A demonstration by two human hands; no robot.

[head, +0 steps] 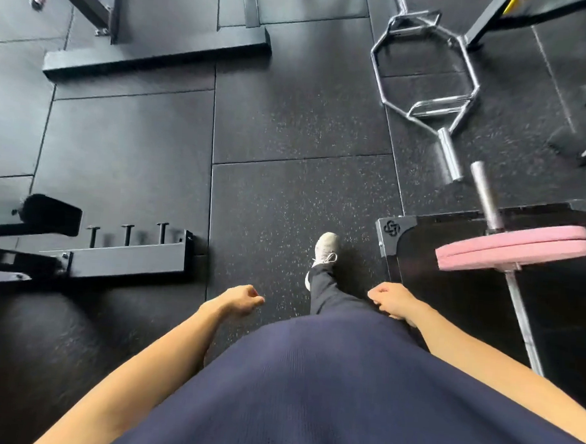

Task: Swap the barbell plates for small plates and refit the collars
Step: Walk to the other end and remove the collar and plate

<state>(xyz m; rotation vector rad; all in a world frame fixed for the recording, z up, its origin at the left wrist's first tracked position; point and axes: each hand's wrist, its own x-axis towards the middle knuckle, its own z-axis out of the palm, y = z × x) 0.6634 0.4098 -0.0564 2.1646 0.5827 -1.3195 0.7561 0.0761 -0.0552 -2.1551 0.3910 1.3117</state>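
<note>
Both hands idle: left hand and right hand loosely curled, grasping nothing. Risk: no collar visible outside pink plates; barbell tilt lets them slide; trap bar on floor trips feet.

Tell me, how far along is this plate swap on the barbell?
Nothing looks finished. Two round pink plates sit on the silver barbell, and I see no collar on the bare sleeve end beyond them, so it may be off. Both the left hand and right hand hang free, holding nothing. Left: pull the pink plates, fit small ones, refit collars; no small plates are in view.
</note>
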